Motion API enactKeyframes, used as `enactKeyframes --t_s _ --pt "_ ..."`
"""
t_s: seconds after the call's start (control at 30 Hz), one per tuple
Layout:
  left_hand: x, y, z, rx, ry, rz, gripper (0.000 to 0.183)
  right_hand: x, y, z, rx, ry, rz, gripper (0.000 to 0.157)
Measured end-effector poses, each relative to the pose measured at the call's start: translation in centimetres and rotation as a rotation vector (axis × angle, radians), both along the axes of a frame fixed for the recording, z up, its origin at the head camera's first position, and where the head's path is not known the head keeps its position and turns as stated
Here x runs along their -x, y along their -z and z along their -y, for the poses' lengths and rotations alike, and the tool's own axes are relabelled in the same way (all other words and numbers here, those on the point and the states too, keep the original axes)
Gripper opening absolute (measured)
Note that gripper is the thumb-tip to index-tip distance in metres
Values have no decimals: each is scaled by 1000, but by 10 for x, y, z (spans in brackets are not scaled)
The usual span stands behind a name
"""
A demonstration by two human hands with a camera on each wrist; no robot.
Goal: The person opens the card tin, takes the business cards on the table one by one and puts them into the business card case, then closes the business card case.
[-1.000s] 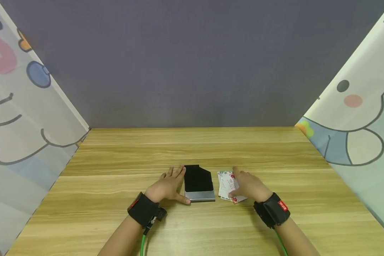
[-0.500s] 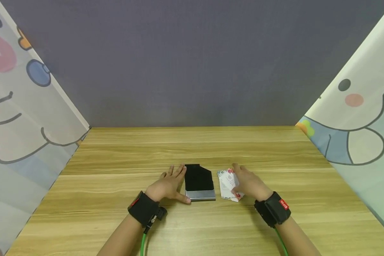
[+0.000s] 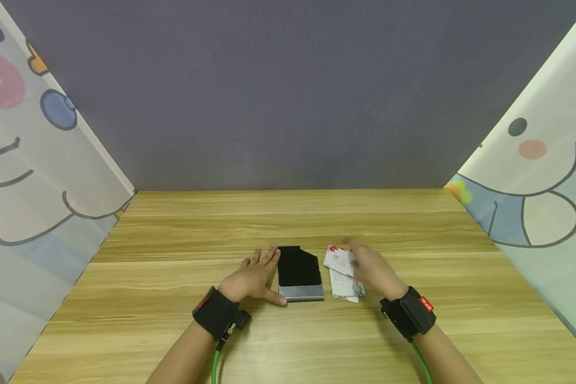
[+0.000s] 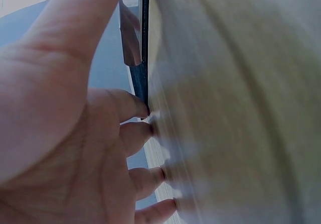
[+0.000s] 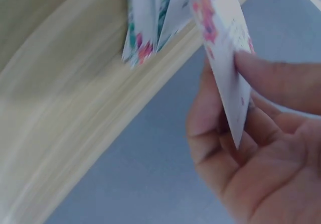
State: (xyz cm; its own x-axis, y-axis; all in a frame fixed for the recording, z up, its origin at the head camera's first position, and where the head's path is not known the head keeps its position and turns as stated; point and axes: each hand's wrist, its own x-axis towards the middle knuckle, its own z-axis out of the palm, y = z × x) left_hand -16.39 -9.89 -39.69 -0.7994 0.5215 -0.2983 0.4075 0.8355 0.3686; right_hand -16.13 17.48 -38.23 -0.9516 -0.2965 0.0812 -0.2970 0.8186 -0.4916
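My right hand [image 3: 375, 271] pinches a white business card [image 5: 228, 58] with red flowers between thumb and fingers, lifted off the table. Below it, several floral-printed cards [image 3: 344, 285] lie in a loose, overlapping pile. Left of them is a card case [image 3: 301, 292], its black part at the far side and a silver strip along the near edge. My left hand [image 3: 248, 280] rests with spread fingers along the case's left side, thumb at its near corner. In the left wrist view, the fingertips [image 4: 143, 180] touch the table.
The wood-grain table [image 3: 173, 234] runs back to a dark grey panel [image 3: 288, 96]. Cartoon-printed sheets [image 3: 533, 202] stand along both sides. Each wrist wears a black strap [image 3: 216, 313] with a green cable [image 3: 214, 368].
My right hand has picked a card off the pile and raised it, turning it slightly toward the case. The left hand and the case stay in place.
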Motion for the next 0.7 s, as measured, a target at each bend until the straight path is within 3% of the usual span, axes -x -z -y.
enactKeyframes --t_s 0.47,0.7 --pt "-1 3 1 5 -2 -13 112 8 14 32 261 -113 -227 37" --pt "-1 2 -1 -14 -5 -4 112 7 15 46 290 -161 -228 36"
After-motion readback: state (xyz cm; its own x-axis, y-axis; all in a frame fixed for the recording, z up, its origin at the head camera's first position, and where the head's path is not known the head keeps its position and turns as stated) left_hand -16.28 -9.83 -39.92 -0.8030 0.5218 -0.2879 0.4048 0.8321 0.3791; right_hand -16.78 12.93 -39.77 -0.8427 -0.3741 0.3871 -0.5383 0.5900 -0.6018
